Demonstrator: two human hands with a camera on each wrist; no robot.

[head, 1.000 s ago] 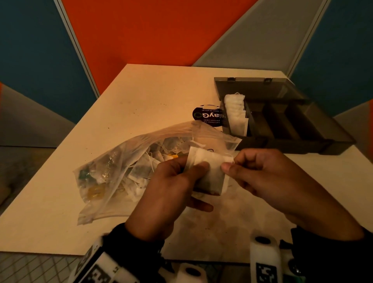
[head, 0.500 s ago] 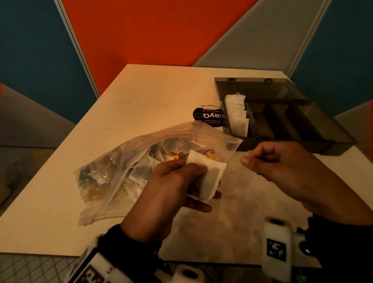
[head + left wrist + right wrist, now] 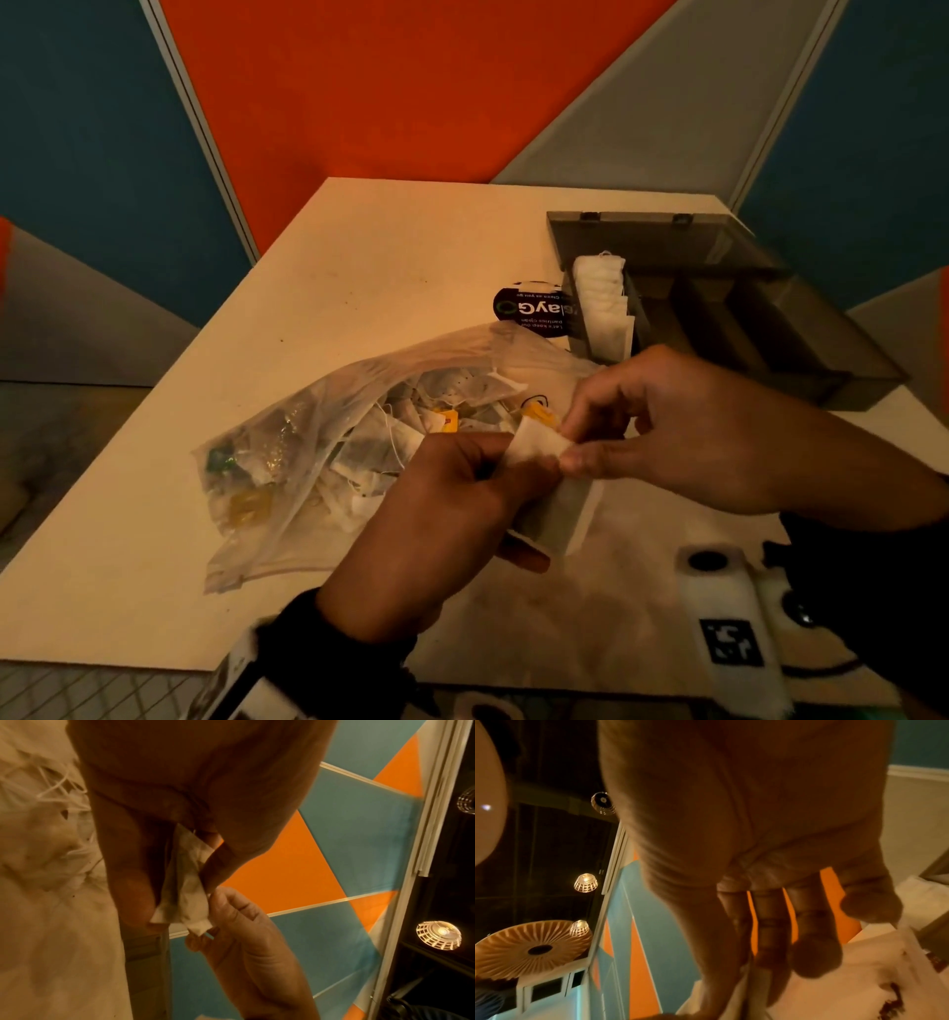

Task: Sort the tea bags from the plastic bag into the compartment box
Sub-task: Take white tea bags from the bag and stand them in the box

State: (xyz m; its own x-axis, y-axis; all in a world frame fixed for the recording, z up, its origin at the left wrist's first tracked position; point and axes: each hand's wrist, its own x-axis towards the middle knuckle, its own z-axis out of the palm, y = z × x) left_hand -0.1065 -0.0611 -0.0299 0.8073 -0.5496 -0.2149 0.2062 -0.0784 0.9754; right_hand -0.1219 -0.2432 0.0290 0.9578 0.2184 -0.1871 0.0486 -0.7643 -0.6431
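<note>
While the head view shows the compartment box (image 3: 770, 329) behind, only the left wrist view shows the left hand (image 3: 164, 805) and right hand (image 3: 246, 939) both pinching the tea bag (image 3: 190, 890).

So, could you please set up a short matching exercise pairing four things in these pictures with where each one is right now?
Things:
1. tea bag
2. plastic bag
3. compartment box
4. stack of white tea bags

Places:
A. standing in the box's leftmost compartment
B. lying on the table, left of the hands
C. pinched between the left hand and the right hand
D. open at the table's far right

Pairs: 1-C, 2-B, 3-D, 4-A
</note>
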